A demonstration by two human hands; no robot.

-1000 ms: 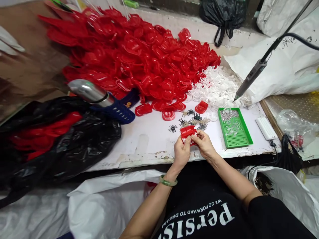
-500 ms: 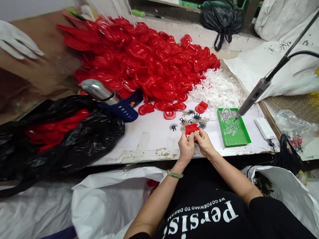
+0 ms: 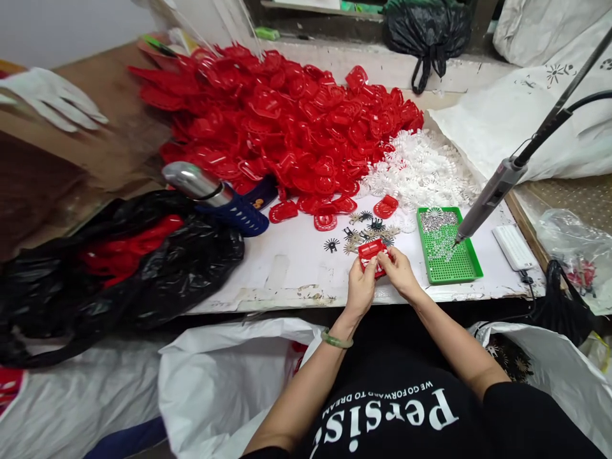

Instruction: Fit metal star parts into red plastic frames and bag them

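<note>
My left hand [image 3: 362,285] grips the left side of a small red plastic piece [image 3: 370,248] with white on its near face. On its right side, my right hand [image 3: 398,273] has thumb and fingers closed on the same piece. Both hands hold it just above the table's front part. Right behind it lie several black and beige spiky discs [image 3: 331,245]. To the right stands a green tray [image 3: 456,279] with small metal screws in it. An electric screwdriver [image 3: 492,191] hangs with its tip over that tray.
A large heap of red plastic pieces [image 3: 287,121] fills the back, beside a pile of white spiky discs [image 3: 421,169]. At left are a blue-and-metal object [image 3: 196,182], a black bag [image 3: 215,268] and a white glove [image 3: 62,99]. A white box [image 3: 514,247] lies right.
The red piece is tilted differently, showing its hollow and white parts. My right thumb has shifted onto its near face. The whole view has moved slightly.
</note>
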